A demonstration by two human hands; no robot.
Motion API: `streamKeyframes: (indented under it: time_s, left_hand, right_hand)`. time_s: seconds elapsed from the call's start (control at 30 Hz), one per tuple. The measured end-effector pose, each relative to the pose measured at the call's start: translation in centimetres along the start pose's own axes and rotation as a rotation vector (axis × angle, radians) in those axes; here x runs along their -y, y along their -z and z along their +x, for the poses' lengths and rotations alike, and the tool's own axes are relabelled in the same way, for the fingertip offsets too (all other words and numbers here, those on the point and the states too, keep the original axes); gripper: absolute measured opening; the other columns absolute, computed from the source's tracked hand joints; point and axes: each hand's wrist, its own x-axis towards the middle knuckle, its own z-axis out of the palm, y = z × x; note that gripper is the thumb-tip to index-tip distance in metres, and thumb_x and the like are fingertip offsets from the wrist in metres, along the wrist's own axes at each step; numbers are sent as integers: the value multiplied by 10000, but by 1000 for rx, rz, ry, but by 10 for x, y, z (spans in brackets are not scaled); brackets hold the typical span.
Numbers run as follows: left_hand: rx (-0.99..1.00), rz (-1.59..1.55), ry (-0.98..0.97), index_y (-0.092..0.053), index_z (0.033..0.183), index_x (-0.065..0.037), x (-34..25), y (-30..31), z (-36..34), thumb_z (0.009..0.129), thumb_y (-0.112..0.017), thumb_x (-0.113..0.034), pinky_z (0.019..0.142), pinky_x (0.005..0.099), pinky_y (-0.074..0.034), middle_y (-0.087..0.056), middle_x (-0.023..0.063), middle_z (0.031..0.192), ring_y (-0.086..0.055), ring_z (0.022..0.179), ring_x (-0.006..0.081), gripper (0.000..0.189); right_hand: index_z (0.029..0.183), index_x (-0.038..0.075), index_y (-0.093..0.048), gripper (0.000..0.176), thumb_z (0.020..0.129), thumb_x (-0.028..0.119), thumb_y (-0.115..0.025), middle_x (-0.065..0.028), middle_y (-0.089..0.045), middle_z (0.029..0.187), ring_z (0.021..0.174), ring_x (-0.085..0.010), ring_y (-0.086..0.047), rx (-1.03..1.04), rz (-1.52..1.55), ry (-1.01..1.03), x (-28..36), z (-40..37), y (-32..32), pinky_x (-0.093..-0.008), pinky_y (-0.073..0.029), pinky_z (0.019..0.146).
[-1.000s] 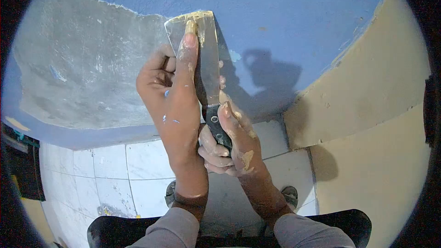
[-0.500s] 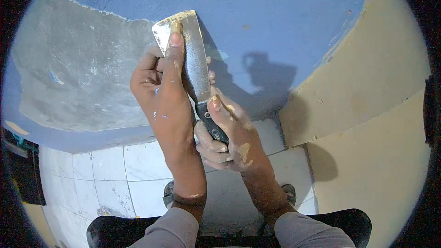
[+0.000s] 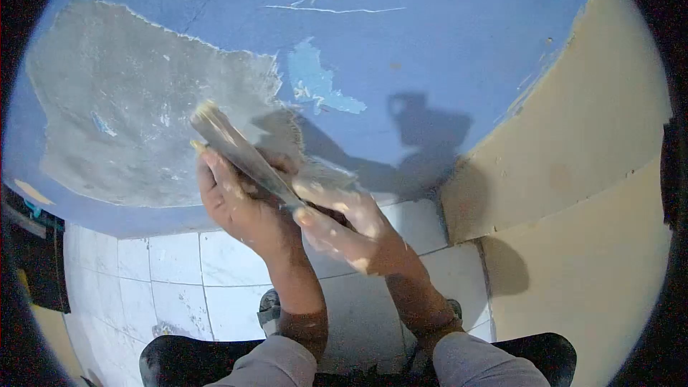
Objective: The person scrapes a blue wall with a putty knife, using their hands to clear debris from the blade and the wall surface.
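Observation:
A metal scraper [image 3: 247, 154] with a dark handle is seen nearly edge-on, blurred by motion, in front of the wall. My right hand [image 3: 344, 226] is wrapped round its handle and has pale residue on the skin. Beside the blade is my left hand [image 3: 244, 201], with its fingers raised and curled; blur hides whether they touch the metal. Yellowish material sticks to the blade's tip and to a left fingertip. Behind lies a bare grey patch [image 3: 143, 100] in the blue wall [image 3: 466, 43].
A light blue patch [image 3: 315, 79] and white scratches mark the wall. To the right is a beige wall [image 3: 573, 244]. White floor tiles [image 3: 172, 265] lie below, with my shoes and a black seat edge [image 3: 193, 362]. Dark items stand at the far left.
The scraper has turned from showing its broad face to nearly edge-on, tilting left and lower. My left hand has moved down, its thumb off the blade face. The light blue patch has come into view.

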Motion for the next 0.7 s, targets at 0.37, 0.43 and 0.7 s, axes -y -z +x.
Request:
streamKeyframes:
  time_s: [0.37,0.43,0.7]
  left_hand:
    - [580,119,325,-544,1067,-8,44,69,14,837,-672,-285,620,239,-413,-520,13,829,-464,686,79,381]
    - [601,117,237,-550,1095,-3,37,40,1,815,-697,-311,677,219,-406,-514,-8,808,-477,707,91,441]
    - [573,86,383,-587,1045,33,49,37,-10,935,-541,-208,662,250,-468,-614,85,818,-565,705,135,268]
  right_hand:
    - [1098,68,-415,360,964,402,-427,6,-353,498,346,-68,-308,-310,511,16,-73,-16,-11,-226,-245,307]
    - [1098,74,-420,358,964,406,-424,4,-358,498,344,-71,-312,-350,522,-26,-76,-13,-12,-229,-246,303]
    - [1103,100,-442,318,970,388,-418,11,-366,501,343,-76,-318,-318,546,-62,-63,-11,-17,-228,-256,301]
